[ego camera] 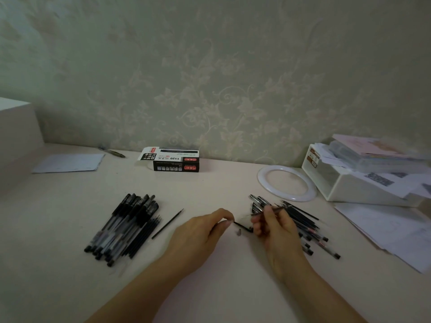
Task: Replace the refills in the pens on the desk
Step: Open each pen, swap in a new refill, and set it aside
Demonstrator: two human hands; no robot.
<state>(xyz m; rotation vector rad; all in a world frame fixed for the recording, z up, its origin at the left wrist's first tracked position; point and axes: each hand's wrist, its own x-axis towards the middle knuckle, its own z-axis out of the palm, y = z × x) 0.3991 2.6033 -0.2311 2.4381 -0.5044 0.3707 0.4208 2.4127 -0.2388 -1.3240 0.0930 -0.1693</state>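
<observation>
Black refill [242, 226] pinched between both hands — left [200, 236], right [277, 229].

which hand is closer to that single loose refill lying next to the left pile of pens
Left. The left hand sits just right of the loose refill; the right hand is farther right, over by the right pile of pens.

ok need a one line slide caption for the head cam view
Two hands, left hand and right hand, work a thin black refill between two pen piles on a pale desk.

Both hands [198, 236] [275, 229] pinching pen [242, 226] over desk [210, 187].
</observation>
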